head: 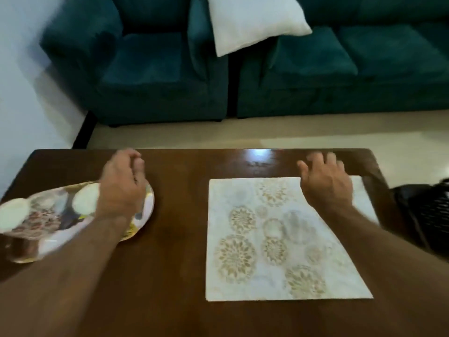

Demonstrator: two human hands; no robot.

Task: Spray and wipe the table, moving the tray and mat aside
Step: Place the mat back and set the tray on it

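Mat (279,242) lies under the spread, empty right hand (326,183) (nearer one); curled left hand (122,188) overlaps the tray (48,229), grip unclear.

Both hands out over dark wood table (179,251), tray at left, mat at right.
Left hand (122,183) w/ fingers curled loosely, lying over far right rim of patterned oval tray (46,222); grip on rim unclear, blurred. Tray at table's left edge, partly past it. Right hand (325,183) w/ fingers spread, over far right part of pale floral mat (274,242), which lies flat. Behind: teal sofa (315,76) w/ white pillow (252,23). Black object (427,215) at right edge.
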